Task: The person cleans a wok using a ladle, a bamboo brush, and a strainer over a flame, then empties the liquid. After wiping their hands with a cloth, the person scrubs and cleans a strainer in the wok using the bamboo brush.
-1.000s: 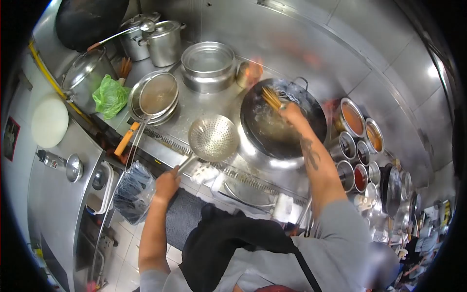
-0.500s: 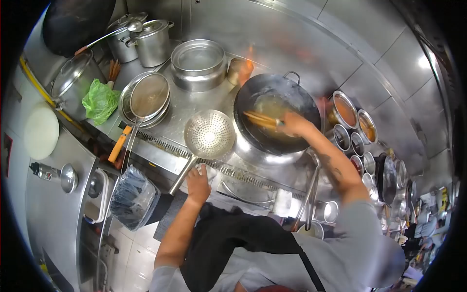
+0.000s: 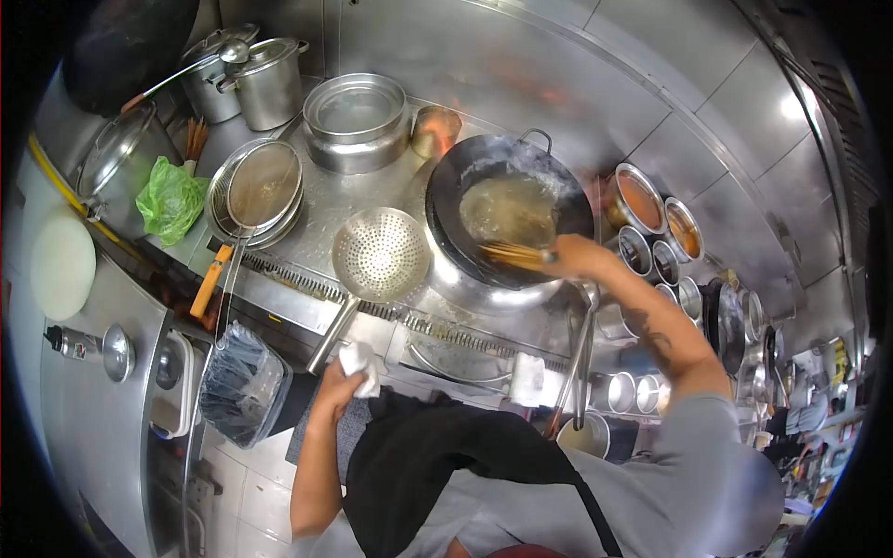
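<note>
My right hand [image 3: 569, 256] is closed on a bamboo brush [image 3: 514, 255], whose bristles lie at the near inner wall of the black wok [image 3: 446, 181]. Cloudy liquid and some foam show in the wok. My left hand [image 3: 337, 389] grips a folded white cloth [image 3: 359, 368], just below the handle end of a perforated strainer [image 3: 381, 253]. That strainer lies on the steel stove top left of the wok, its handle pointing toward me.
Round sieves [image 3: 264, 183] on bowls, a wide pot [image 3: 355, 116] and a green bag [image 3: 171, 201] stand left. Sauce containers [image 3: 640, 197] line the right side. A lined bin [image 3: 244, 386] is at lower left. Flame glows near a metal can [image 3: 434, 131].
My left hand has let go of the strainer handle and taken up the white cloth. The brush has moved from the wok's far side to its near side. The view has shifted slightly.
</note>
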{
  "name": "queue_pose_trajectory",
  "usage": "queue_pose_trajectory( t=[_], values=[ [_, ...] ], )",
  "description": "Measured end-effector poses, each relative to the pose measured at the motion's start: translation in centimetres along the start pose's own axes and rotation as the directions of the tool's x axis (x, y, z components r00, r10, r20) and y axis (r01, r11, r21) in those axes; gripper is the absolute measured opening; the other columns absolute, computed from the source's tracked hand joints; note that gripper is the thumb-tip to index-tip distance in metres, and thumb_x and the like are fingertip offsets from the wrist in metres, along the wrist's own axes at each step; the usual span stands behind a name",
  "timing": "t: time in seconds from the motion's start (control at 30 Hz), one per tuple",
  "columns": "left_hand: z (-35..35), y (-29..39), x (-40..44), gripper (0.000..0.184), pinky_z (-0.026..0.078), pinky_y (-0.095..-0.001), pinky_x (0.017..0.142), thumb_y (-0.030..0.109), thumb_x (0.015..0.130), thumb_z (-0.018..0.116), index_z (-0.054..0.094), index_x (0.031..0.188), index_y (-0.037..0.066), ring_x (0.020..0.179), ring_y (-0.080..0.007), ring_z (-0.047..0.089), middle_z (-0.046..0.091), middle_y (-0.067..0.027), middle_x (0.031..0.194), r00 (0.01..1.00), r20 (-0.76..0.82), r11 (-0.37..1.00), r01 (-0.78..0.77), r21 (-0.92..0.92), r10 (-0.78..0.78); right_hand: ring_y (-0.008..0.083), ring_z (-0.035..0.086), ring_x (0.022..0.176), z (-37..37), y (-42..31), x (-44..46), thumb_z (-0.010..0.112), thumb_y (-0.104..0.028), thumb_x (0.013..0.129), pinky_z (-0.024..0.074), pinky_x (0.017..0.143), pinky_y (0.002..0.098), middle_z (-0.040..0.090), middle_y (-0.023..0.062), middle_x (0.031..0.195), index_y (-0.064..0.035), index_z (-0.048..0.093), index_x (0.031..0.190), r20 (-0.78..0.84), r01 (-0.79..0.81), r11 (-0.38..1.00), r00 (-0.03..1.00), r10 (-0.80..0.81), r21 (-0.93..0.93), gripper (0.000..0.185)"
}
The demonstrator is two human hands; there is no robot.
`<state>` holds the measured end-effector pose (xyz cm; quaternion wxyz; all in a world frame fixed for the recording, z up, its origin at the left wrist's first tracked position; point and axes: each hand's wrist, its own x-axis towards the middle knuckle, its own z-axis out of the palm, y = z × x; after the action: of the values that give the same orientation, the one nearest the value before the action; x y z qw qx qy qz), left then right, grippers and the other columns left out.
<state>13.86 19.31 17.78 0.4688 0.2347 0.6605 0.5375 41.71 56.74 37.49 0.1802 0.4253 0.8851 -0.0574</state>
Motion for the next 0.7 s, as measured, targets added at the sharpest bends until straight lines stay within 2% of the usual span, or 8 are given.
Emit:
queue_pose_trajectory(
  t=[0.07, 0.13, 0.23, 0.37, 0.4, 0.47, 0.57, 0.7],
  values=[
    [-0.2, 0.0, -1.5, 0.055, 0.05, -0.0321, 0.083, 0.002, 0.073, 0.063, 0.048, 0.126, -0.005, 0.098, -0.0208, 0.061, 0.062, -0.0129, 0.107, 0.991, 0.086, 0.979, 0.12, -0.165, -0.107, 0.0356, 0.066, 0.089, -1.6, 2.3, 0.6, 0.068, -0.039, 0.071, 0.0518, 0.079, 0.042, 0.067, 0.0244, 0.09, 0.0011, 0.069, 0.089, 0.133, -0.118, 0.985, 0.982, 0.135, -0.129, 0.044],
    [0.4, -0.3, -2.6, 0.047, 0.051, -0.0335, 0.078, 0.001, 0.07, 0.066, 0.054, 0.116, -0.006, 0.087, -0.0222, 0.063, 0.063, -0.012, 0.099, 0.985, 0.09, 0.916, 0.172, -0.362, -0.149, 0.0351, 0.067, 0.085, -0.7, 4.5, 3.2, 0.071, -0.037, 0.069, 0.053, 0.077, 0.0413, 0.068, 0.0223, 0.089, 0.0018, 0.069, 0.087, -0.018, -0.218, 0.962, 0.976, 0.218, -0.164, 0.042],
    [0.3, -0.8, -3.8, 0.043, 0.05, -0.0321, 0.075, 0.003, 0.071, 0.068, 0.057, 0.112, -0.003, 0.084, -0.0202, 0.064, 0.064, -0.0093, 0.094, 0.986, 0.075, 0.975, 0.157, -0.16, -0.147, 0.0341, 0.068, 0.084, 3.9, 5.5, 5.0, 0.069, -0.034, 0.071, 0.0536, 0.075, 0.0425, 0.068, 0.0218, 0.09, 0.0016, 0.069, 0.085, -0.199, -0.22, 0.965, 0.962, 0.189, -0.144, 0.038],
    [-0.8, -3.9, -4.9, 0.036, 0.051, -0.0325, 0.072, 0.012, 0.07, 0.072, 0.063, 0.101, -0.003, 0.08, -0.0165, 0.064, 0.067, -0.0109, 0.09, 0.988, 0.067, 0.971, 0.12, 0.207, -0.136, 0.0335, 0.066, 0.091, 1.5, 8.2, 2.9, 0.064, -0.028, 0.075, 0.0531, 0.079, 0.0429, 0.067, 0.0212, 0.096, -0.0005, 0.069, 0.089, -0.065, -0.315, 0.94, 0.949, 0.309, -0.13, 0.031],
    [-1.5, -5.5, -5.0, 0.038, 0.051, -0.0326, 0.072, 0.014, 0.069, 0.071, 0.062, 0.102, -0.003, 0.08, -0.0173, 0.064, 0.067, -0.0129, 0.089, 0.983, 0.08, 0.932, 0.131, 0.337, -0.167, 0.033, 0.066, 0.09, 1.8, 9.7, 3.9, 0.065, -0.028, 0.074, 0.0534, 0.078, 0.0423, 0.068, 0.02, 0.094, 0.0, 0.069, 0.09, -0.18, -0.308, 0.937, 0.943, 0.279, -0.165, 0.032],
    [-2.8, -8.8, -5.7, 0.042, 0.051, -0.0367, 0.075, 0.019, 0.066, 0.073, 0.062, 0.1, -0.004, 0.084, -0.0252, 0.066, 0.067, -0.0189, 0.091, 0.982, 0.103, 0.894, 0.098, 0.438, -0.159, 0.0329, 0.067, 0.089, 4.0, 10.5, 4.7, 0.066, -0.03, 0.075, 0.0535, 0.078, 0.0424, 0.067, 0.0196, 0.092, 0.0004, 0.068, 0.092, -0.334, -0.284, 0.952, 0.913, 0.233, -0.114, 0.035],
    [-5.5, -18.1, -7.4, 0.049, 0.05, -0.0413, 0.079, 0.023, 0.062, 0.075, 0.061, 0.101, -0.003, 0.092, -0.0356, 0.065, 0.066, -0.0231, 0.096, 0.994, -0.048, 0.804, 0.108, 0.585, -0.098, 0.0336, 0.066, 0.088, 5.8, 10.4, 4.6, 0.065, -0.032, 0.076, 0.0536, 0.078, 0.0425, 0.067, 0.0214, 0.091, -0.0009, 0.067, 0.095, -0.236, -0.257, 0.96, 0.945, 0.226, -0.111, 0.037],
    [-8.7, -24.1, -11.7, 0.056, 0.049, -0.0439, 0.085, 0.026, 0.06, 0.076, 0.059, 0.105, -0.004, 0.1, -0.0395, 0.062, 0.064, -0.0255, 0.102, 0.928, -0.199, 0.686, 0.367, 0.628, -0.315, 0.0368, 0.065, 0.091, 4.2, 11.1, 10.8, 0.065, -0.04, 0.078, 0.0523, 0.079, 0.0444, 0.065, 0.0273, 0.092, 0.0009, 0.067, 0.095, -0.41, -0.315, 0.949, 0.864, 0.292, 0.011, 0.044]
  ],
)
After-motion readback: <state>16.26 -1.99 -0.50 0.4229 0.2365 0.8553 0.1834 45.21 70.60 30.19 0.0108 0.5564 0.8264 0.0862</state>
